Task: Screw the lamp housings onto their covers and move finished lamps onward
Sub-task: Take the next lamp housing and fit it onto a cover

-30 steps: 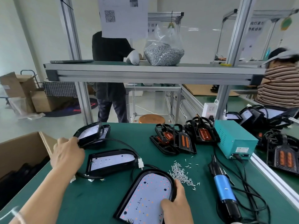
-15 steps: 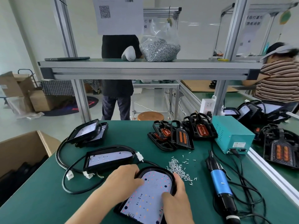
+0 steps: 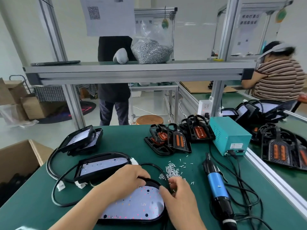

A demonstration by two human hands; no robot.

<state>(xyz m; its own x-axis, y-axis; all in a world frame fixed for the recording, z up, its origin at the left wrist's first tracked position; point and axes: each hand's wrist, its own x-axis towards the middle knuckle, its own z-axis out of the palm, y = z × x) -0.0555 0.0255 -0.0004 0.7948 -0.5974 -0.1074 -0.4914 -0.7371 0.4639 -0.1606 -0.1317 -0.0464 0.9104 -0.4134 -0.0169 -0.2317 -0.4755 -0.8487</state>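
A black lamp housing with a white LED board (image 3: 137, 203) lies flat on the green table (image 3: 124, 140), right in front of me. My left hand (image 3: 126, 178) grips its far rim, fingers curled over the edge. My right hand (image 3: 179, 196) is at the housing's right edge, by the near end of a loose pile of small screws (image 3: 172, 170). Its curled fingertips and thumb pinch a screw. A blue electric screwdriver (image 3: 217, 185) lies on the table to the right, untouched.
A second housing (image 3: 103, 165) with a looping black cable lies behind the first, with stacked ones (image 3: 81, 140) beyond. Black covers with orange inserts (image 3: 171, 140) sit mid-table beside a teal power box (image 3: 230, 135). A cardboard box (image 3: 18, 156) stands left. Two people are nearby.
My left hand came from the far-left lamps to the near housing's far rim. My right hand left the housing's near edge and reached up to the screw pile.
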